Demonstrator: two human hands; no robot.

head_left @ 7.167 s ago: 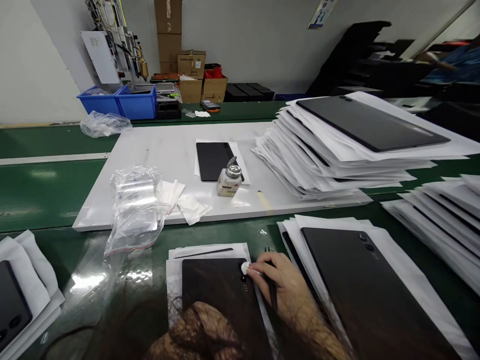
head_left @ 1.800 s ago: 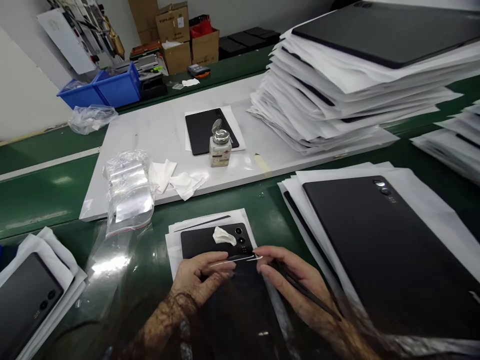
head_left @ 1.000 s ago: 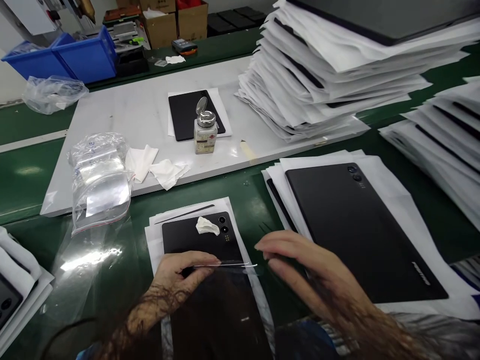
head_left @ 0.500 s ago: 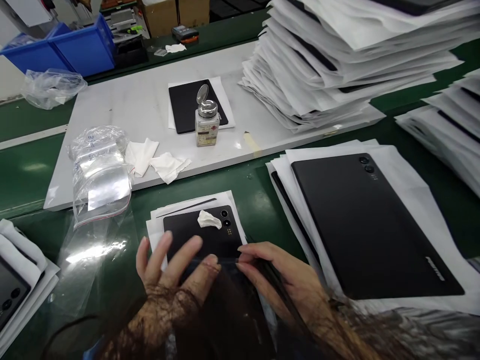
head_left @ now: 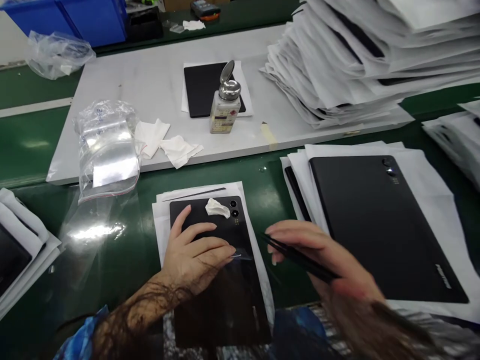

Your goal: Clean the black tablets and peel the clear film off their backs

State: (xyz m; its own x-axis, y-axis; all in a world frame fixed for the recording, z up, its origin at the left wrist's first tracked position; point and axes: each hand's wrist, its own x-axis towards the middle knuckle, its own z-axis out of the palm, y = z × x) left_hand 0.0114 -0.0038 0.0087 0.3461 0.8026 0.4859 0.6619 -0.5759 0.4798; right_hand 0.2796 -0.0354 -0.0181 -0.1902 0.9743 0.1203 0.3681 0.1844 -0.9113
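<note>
A black tablet back cover (head_left: 221, 290) lies on white paper sheets in front of me, camera lenses at its top right. A small crumpled white wipe (head_left: 217, 208) rests beside the lenses. My left hand (head_left: 193, 252) lies on the cover, fingers spread, thumb and forefinger pinching a small clear film piece (head_left: 237, 255). My right hand (head_left: 322, 260) hovers just right of the cover, closed around black tweezers (head_left: 296, 256) that point left toward the film.
A larger black cover (head_left: 386, 225) on paper lies to the right. On the white board (head_left: 157, 90) stand a solvent bottle (head_left: 224, 102), another black cover (head_left: 202, 90), white wipes (head_left: 165, 145) and a plastic bag (head_left: 107, 150). Tall paper stacks (head_left: 356, 65) sit at right.
My left hand has settled flat onto the cover while still pinching the film. My right hand has drawn away to the right with the tweezers. The view has tilted further down.
</note>
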